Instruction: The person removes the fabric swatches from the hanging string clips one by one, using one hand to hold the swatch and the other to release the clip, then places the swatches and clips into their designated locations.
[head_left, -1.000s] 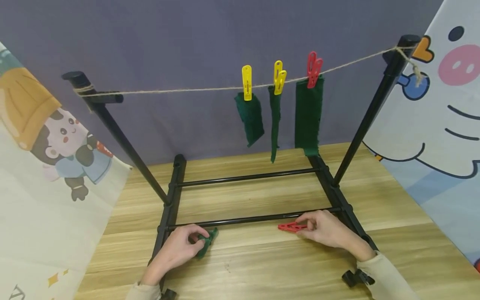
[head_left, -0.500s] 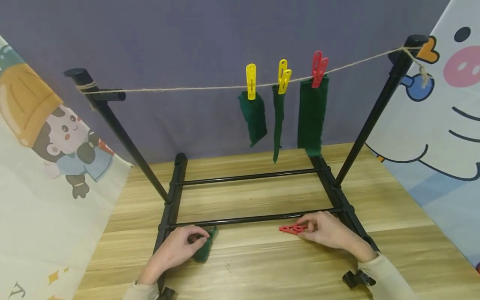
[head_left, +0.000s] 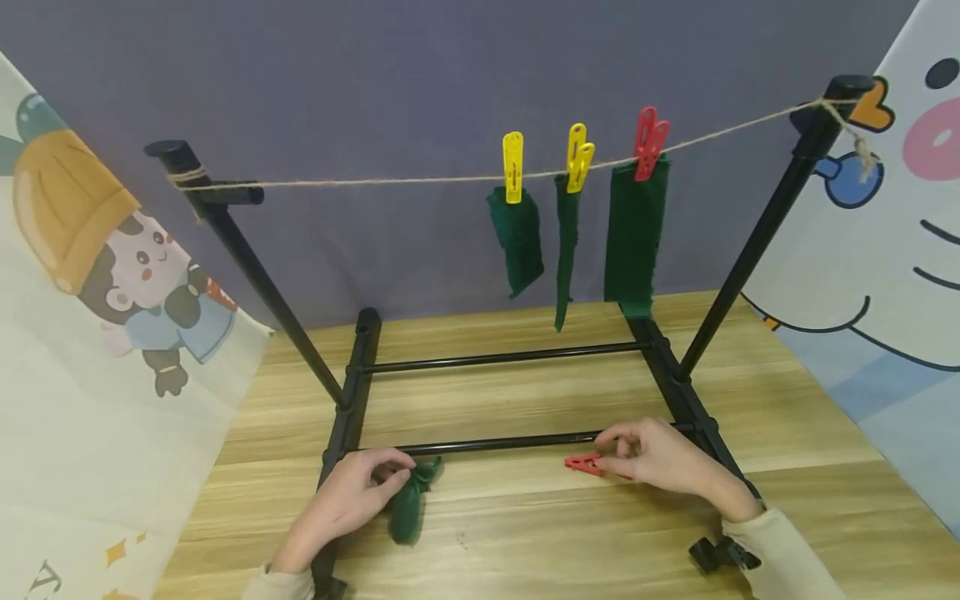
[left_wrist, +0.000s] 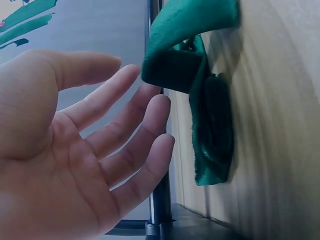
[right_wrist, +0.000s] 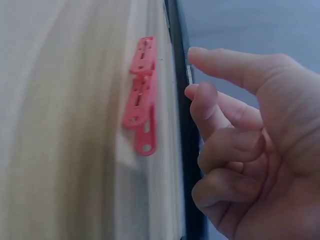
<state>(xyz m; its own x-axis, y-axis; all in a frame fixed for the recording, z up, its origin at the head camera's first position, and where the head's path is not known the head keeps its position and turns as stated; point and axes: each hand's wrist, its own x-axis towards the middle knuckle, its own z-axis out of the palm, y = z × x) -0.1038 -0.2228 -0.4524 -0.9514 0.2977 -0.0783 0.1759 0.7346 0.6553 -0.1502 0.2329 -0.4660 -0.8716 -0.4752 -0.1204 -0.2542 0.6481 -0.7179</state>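
Note:
My left hand (head_left: pixel 352 500) is beside a crumpled green cloth strip (head_left: pixel 407 510) lying folded on the wooden table. In the left wrist view, the thumb and relaxed fingers show a gap between them and the cloth (left_wrist: pixel 212 125). At the right, a red clothespin (head_left: pixel 583 464) lies on the table under my right hand (head_left: pixel 652 457). The right wrist view shows this clothespin (right_wrist: pixel 142 95) apart from the fingertips; index finger and thumb are spread, the other fingers loosely curled.
A black frame (head_left: pixel 495 358) stands around the work area, a string (head_left: pixel 375 181) tied between its posts. Green cloth pieces (head_left: pixel 636 242) hang from it under two yellow clothespins (head_left: pixel 513 167) and a red one (head_left: pixel 649 146). A crossbar (head_left: pixel 480 444) runs just behind both hands.
The left fingers have come off the green cloth, which has unfolded towards me. The right hand has let go of the red clothespin. The head view has shifted slightly.

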